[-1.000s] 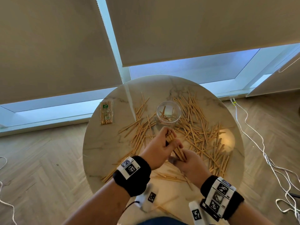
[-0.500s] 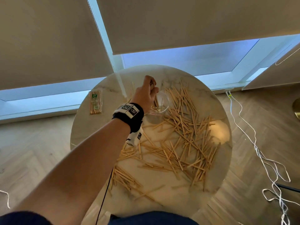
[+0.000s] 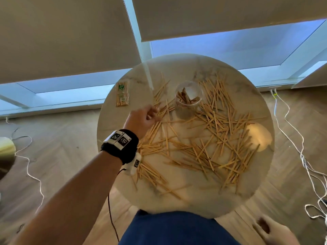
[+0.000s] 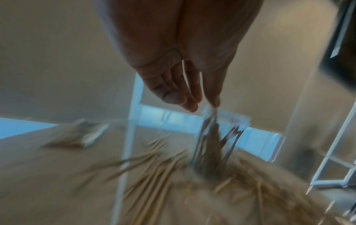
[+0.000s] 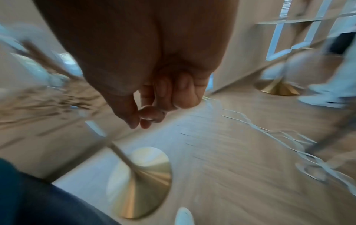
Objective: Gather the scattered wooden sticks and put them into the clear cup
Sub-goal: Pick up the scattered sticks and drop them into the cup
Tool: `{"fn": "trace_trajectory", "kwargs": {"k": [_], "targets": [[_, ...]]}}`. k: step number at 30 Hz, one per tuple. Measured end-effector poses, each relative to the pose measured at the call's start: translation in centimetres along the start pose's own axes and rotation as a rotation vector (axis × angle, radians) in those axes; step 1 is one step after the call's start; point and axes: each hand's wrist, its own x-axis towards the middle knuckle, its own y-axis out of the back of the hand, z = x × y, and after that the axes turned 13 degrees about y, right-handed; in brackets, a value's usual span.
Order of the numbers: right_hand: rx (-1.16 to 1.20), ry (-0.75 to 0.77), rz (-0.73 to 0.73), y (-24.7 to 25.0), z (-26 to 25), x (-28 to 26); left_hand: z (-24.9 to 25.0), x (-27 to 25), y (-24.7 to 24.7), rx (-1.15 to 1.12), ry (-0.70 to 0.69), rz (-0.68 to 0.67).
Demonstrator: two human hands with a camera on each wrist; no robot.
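Now we judge ourselves between loads: the clear cup (image 3: 188,99) stands upright toward the far side of the round counter (image 3: 261,181) with a small bundle of wooden sticks leaning inside it, while most of the wooden sticks (image 3: 208,138) lie criss-crossed on the marble-look top around it. Our left hand (image 3: 144,119) hovers just left of the cup, its fingers (image 4: 173,91) loose, nearly straight, and holding nothing. Our right hand (image 3: 273,232) hangs low off the counter's near edge, fingers loosely curled, apparently empty though blurred. Next we would need to rake several thin, flat, pale sticks together and align them lengthwise. A wrapped pack of sticks (image 3: 122,93) lies at the counter's left.
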Motion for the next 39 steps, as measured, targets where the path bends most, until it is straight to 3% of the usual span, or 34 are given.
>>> {"fn": "trace_trajectory", "kwargs": {"k": [1,3,5,9,12,16,19,25,29,33,39], "targets": [[0.066,0.018,-0.071,0.4,-3.1,-0.5,-2.7,-0.9,0.0,0.062,0.089,-0.021],[-0.061,0.286,-0.113,1.0,-9.3,1.1,-7.9,-2.4,-0.2,0.205,0.298,-0.08],[-0.135,0.435,-0.198,1.1,-14.9,2.4,-12.3,-3.6,-0.9,0.375,0.44,-0.109],[-0.268,0.665,-0.189,-0.9,-25.6,5.2,-16.6,-5.1,-2.5,0.509,0.449,-0.094],[-0.262,0.665,-0.104,-4.4,-31.7,7.0,-17.8,-5.0,-3.3,0.51,0.366,-0.064],[-0.221,0.491,-0.065,-8.0,-36.7,8.7,-16.9,-4.1,-4.1,0.418,0.303,-0.114],[-0.198,0.422,-0.045,-9.2,-37.6,9.5,-15.2,-3.3,-4.7,0.355,0.271,-0.153],[-0.11,0.414,0.071,-7.9,-34.0,10.8,-12.8,-1.5,-5.8,0.204,0.305,-0.213],[-0.083,0.343,0.147,-6.4,-32.6,11.9,-11.4,-0.5,-6.0,0.158,0.385,-0.256],[-0.175,0.317,0.119,-5.7,-31.9,12.5,-10.5,0.4,-5.5,0.126,0.458,-0.294],[-0.072,0.251,0.125,-2.5,-30.2,12.5,-10.7,1.0,-5.6,-0.21,0.628,-0.342]]}}
